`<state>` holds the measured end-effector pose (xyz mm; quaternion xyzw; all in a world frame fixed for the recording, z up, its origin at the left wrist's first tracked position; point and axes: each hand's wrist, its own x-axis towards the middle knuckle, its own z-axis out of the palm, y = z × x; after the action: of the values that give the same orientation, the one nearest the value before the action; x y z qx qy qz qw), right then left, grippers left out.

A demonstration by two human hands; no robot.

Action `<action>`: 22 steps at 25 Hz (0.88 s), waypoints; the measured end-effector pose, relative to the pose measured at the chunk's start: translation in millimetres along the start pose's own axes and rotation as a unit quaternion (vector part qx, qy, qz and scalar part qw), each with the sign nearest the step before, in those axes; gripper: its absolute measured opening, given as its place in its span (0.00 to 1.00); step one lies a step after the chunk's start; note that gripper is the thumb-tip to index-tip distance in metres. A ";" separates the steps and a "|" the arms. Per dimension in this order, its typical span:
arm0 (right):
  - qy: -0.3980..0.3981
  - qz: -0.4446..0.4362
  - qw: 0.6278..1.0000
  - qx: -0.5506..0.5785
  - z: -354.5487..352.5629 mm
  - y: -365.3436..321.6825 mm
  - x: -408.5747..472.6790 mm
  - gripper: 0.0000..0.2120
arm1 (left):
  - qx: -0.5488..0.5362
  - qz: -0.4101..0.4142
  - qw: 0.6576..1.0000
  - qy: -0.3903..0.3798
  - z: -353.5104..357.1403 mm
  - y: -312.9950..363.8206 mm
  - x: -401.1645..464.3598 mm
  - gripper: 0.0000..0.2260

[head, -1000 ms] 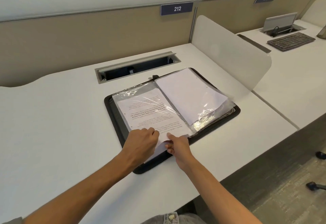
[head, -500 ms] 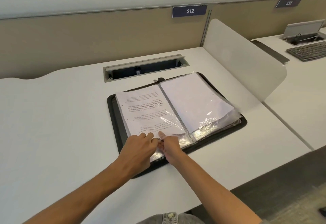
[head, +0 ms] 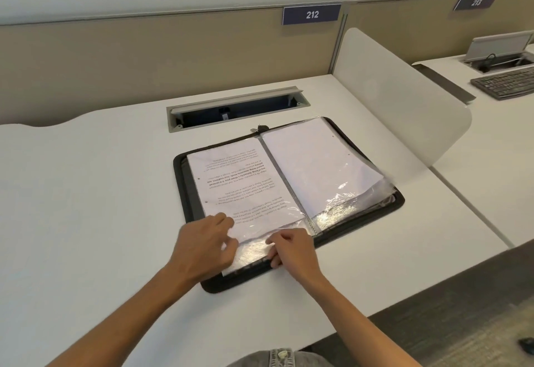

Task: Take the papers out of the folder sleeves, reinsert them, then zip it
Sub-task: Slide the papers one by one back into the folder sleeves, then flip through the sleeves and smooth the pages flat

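A black zip folder (head: 400,200) lies open on the white desk (head: 86,207). Its left page is a clear sleeve (head: 251,252) with a printed paper (head: 239,181) lying far up inside it, text upside down to me. A blank white sheet (head: 315,170) sits in the right-hand sleeves. My left hand (head: 205,246) rests at the near left corner of the printed paper, fingers curled at its edge. My right hand (head: 291,248) pinches the sleeve's near open edge. The zipper pull (head: 260,128) lies at the far end of the spine.
A recessed cable tray (head: 237,109) is open just beyond the folder. A curved white divider (head: 404,101) stands to the right. The neighbouring desk holds a keyboard (head: 504,85). Floor lies at the lower right.
The printed paper has slid farther up into the left sleeve. My hands have drawn apart, the left at the paper's corner and the right holding the sleeve edge. The sleeve lies flatter.
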<state>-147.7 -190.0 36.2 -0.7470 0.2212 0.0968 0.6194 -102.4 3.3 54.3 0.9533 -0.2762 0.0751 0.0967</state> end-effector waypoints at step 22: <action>0.357 0.148 0.892 0.233 -75.9 40.7 65.0 0.43 | 0.003 -0.164 0.968 -0.190 86.7 -93.4 246.0 0.36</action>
<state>-118.5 -282.6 -10.7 -0.5237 0.5517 -0.1397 0.6339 161.7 -64.8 5.3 0.9826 -0.1288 -0.1236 0.0507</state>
